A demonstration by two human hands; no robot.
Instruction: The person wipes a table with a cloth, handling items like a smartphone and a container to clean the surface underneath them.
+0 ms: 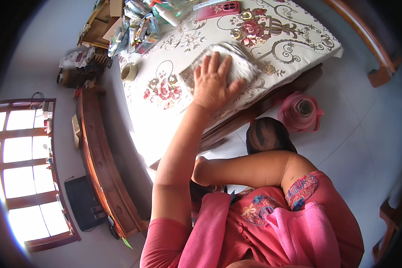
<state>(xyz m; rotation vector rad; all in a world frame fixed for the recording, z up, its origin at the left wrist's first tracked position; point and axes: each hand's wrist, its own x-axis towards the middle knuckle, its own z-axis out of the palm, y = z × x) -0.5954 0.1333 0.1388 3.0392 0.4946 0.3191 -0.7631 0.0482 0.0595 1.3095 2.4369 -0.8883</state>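
My left hand [214,80] lies palm down, fingers spread, on a flat, silvery, shiny packet or folded sheet [244,68] on the table. The packet's inside cannot be made out. Under it is a white floral tablecloth [194,37] with red roses and grey scrolls. My right hand is out of view. A red-pink phone [217,11] lies beyond the packet, near the top edge. To the left stands a roll of tape [129,72].
Clear bags of small items [144,31] and a white bottle [167,15] crowd the table's far left. A pink thermos flask [299,112] stands on the floor right of the table. A wooden cabinet [102,160] is at left, a wooden chair part [382,75] at upper right.
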